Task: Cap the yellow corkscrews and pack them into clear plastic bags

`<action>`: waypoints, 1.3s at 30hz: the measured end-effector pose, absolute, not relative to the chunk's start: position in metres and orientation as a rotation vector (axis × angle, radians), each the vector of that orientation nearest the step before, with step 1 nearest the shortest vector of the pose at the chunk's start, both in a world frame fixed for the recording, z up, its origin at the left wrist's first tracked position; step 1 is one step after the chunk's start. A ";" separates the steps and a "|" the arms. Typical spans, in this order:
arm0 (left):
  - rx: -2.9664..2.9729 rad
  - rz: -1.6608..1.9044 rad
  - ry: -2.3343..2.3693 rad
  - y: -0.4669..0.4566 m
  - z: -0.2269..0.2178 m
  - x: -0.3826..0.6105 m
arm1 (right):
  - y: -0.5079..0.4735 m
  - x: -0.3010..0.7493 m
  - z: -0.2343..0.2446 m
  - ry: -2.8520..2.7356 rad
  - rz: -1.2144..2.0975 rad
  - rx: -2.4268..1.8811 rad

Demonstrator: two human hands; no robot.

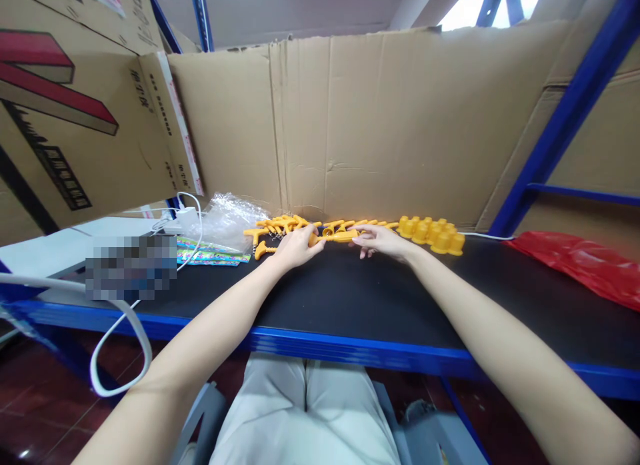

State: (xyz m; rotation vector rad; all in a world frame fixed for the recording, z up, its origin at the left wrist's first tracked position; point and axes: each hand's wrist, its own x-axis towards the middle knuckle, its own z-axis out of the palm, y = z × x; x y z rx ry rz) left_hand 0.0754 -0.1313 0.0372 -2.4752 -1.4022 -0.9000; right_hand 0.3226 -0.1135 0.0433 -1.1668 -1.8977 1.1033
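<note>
Left hand (300, 246) pinches one end of the yellow piece (345, 236), apparently steadying it between the hands; right hand (384, 244) is at its other end, grip unclear. Handles (262, 250) lie left, cups (440, 240) right, presumably for easy reach.

The trousers (300, 422) are pale and greyish, loose and softly creased. The left hand (299, 247), the right hand (381, 242) and both forearms (207, 332) are bare.

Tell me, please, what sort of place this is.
Probably a workstation in a workshop or storeroom: a blue shelving post, a large cardboard screen, and many small yellow parts on a black worktop.
</note>
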 end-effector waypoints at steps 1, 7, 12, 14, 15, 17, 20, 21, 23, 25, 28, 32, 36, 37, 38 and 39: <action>-2.463 -0.903 -1.404 -0.132 0.037 0.076 | -0.114 0.322 0.043 -1.900 1.102 -1.172; -2.396 -0.923 -1.402 -0.129 0.032 0.077 | -0.116 0.321 0.044 -1.918 1.095 -1.179; -2.387 -0.908 -1.413 -0.128 0.031 0.077 | -0.117 0.319 0.045 -1.918 1.071 -1.193; -2.384 -0.899 -1.422 -0.128 0.031 0.077 | -0.117 0.319 0.045 -1.916 1.069 -1.204; -2.382 -0.896 -1.424 -0.128 0.031 0.077 | -0.117 0.318 0.045 -1.919 1.073 -1.208; -2.381 -0.892 -1.421 -0.128 0.031 0.077 | -0.116 0.318 0.045 -1.931 1.087 -1.204; -2.391 -0.884 -1.421 -0.128 0.031 0.077 | -0.116 0.317 0.045 -1.933 1.117 -1.185; -2.393 -0.883 -1.426 -0.128 0.031 0.077 | -0.115 0.317 0.045 -1.921 1.131 -1.182; -2.396 -0.879 -1.437 -0.127 0.031 0.077 | -0.115 0.318 0.044 -1.901 1.151 -1.163; -2.397 -0.875 -1.445 -0.127 0.031 0.076 | -0.115 0.319 0.044 -1.900 1.151 -1.122; -2.399 -0.880 -1.439 -0.127 0.032 0.076 | -0.115 0.320 0.044 -1.916 1.128 -1.085; -2.410 -0.888 -1.410 -0.129 0.032 0.076 | -0.116 0.316 0.044 -1.910 1.173 -1.131; -2.410 -0.892 -1.399 -0.128 0.032 0.077 | -0.116 0.313 0.044 -1.846 1.198 -1.224; -2.410 -0.893 -1.395 -0.128 0.032 0.077 | -0.116 0.313 0.045 -1.842 1.207 -1.238; -2.408 -0.895 -1.393 -0.128 0.032 0.077 | -0.117 0.313 0.046 -1.840 1.217 -1.245; -2.407 -0.895 -1.392 -0.127 0.032 0.077 | -0.117 0.315 0.046 -1.840 1.224 -1.247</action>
